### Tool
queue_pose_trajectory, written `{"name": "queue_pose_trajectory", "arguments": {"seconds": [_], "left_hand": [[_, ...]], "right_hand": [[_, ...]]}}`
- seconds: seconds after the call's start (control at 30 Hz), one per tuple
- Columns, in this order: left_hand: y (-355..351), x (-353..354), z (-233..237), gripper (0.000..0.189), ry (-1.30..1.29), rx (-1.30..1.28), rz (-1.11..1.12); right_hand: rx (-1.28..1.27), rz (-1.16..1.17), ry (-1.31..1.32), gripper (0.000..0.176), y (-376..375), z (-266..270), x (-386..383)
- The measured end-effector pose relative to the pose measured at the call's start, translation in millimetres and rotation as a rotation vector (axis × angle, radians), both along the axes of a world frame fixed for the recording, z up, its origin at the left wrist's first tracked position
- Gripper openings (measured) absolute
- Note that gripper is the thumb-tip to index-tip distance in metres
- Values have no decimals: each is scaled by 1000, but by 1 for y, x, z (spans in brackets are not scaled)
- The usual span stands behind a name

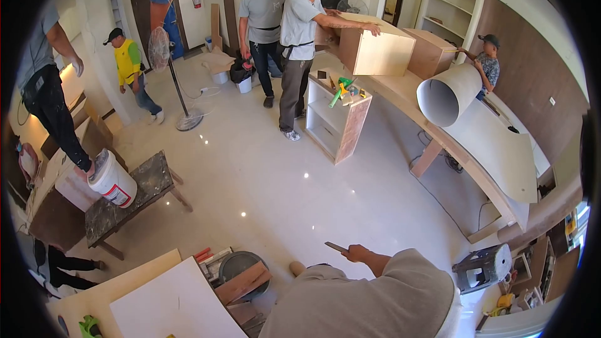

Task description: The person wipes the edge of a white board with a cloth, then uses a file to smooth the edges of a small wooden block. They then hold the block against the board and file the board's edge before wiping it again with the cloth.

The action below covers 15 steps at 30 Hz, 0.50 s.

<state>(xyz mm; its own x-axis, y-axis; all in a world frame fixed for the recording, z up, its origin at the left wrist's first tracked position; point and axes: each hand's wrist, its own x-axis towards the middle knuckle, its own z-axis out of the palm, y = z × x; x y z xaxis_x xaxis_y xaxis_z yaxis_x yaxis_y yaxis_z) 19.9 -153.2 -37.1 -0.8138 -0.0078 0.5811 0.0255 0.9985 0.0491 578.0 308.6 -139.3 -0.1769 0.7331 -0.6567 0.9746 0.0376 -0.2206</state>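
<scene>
My right hand (pixel 357 252) reaches out from a grey sleeve near the bottom centre. Its fingers are closed around the end of a thin, flat, dark piece (pixel 336 247), too small to identify, which points to the left over the glossy floor. No part of my left hand shows. Left of my grey shirt (pixel 363 300) are a round dark tub (pixel 241 269) and a reddish wooden board (pixel 243 281) lying across it. A white sheet (pixel 169 303) lies on a pale panel (pixel 113 285) at the lower left.
Two people (pixel 297 25) stand by a wooden box (pixel 383 50); another is near a rolled sheet (pixel 447 97). A cabinet (pixel 338 116) bears tools. At left, someone stands on a bucket (pixel 114 181) on a bench (pixel 141 191). A fan (pixel 160 47) stands behind; a stool (pixel 482 268) is right.
</scene>
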Motion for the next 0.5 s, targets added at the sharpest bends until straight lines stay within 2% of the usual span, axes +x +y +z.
{"name": "queue_pose_trajectory", "arguments": {"seconds": [0.1,0.5], "left_hand": [[0,2,0,47,7,5,-11],[0,9,-1,39,50,23,-23]], "right_hand": [[26,-10,21,64,0,-1,-9],[2,207,22,66,5,-18,-18]]}}
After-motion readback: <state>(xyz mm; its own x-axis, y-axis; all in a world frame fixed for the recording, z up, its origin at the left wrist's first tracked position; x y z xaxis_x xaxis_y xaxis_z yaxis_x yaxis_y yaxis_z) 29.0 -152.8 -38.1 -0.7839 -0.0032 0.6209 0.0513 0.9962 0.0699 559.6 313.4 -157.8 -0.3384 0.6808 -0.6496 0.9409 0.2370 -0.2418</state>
